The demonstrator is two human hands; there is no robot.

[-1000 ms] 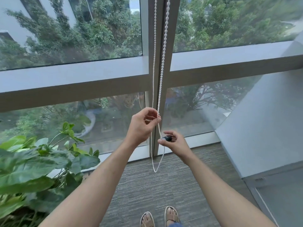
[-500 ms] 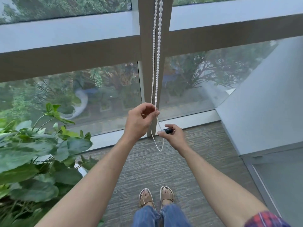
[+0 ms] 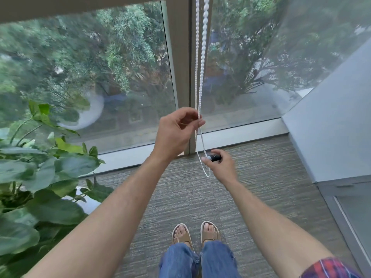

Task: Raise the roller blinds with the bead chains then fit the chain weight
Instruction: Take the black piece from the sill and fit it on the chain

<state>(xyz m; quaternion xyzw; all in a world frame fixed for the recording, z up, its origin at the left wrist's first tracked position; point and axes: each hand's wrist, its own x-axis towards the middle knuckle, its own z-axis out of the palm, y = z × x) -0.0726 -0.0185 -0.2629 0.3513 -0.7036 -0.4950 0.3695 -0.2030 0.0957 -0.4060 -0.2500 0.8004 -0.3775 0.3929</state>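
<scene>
Leafy plant (image 3: 40, 177) filling lower left of frame, grey carpet (image 3: 271, 177) running across the bottom, sandals (image 3: 195, 233) showing bottom centre, trees (image 3: 80, 57) showing through upper window glass.

A white bead chain (image 3: 201, 63) hangs as two strands down the frame's upper centre, looping low; a small dark chain weight (image 3: 214, 157) sits beside the loop.

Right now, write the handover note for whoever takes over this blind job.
Left hand: pinching the bead chain in front of the window post.
Right hand: holding the small black chain weight beside the chain's bottom loop.
Done: no blind fabric shows over the glass in view, so it looks raised.
Left: fit the weight onto the loop; it is not yet on.
</scene>
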